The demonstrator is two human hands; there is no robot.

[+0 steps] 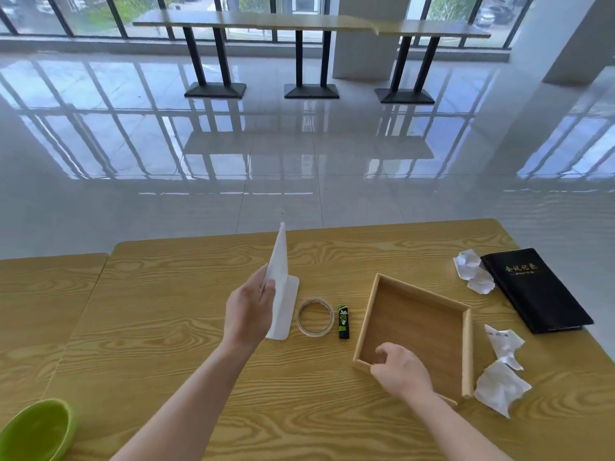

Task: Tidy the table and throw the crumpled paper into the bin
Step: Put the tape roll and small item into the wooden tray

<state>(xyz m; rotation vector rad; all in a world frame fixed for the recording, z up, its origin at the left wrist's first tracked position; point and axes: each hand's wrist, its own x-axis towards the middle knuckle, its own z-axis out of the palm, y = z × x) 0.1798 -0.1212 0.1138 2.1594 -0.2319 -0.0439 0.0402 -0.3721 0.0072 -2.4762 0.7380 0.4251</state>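
My left hand (248,311) pinches a white sheet of paper (281,284) and holds it up on edge, its lower end resting on the wooden table (173,314). My right hand (401,371) grips the near wall of an empty wooden tray (466,347) at the table's middle right. Between the two hands lie a roll of clear tape (315,317) and a black and green lighter (343,321). Crumpled paper lies to the right of the tray in two pieces (504,344) (499,387). More crumpled paper (474,271) sits at the far right, beside a black notebook (535,287).
A green bin (36,430) shows its rim at the bottom left corner, below the table's near edge. A second table (33,294) adjoins on the left. Beyond the table lie glossy floor tiles and a long counter on black legs (309,24) by the windows.
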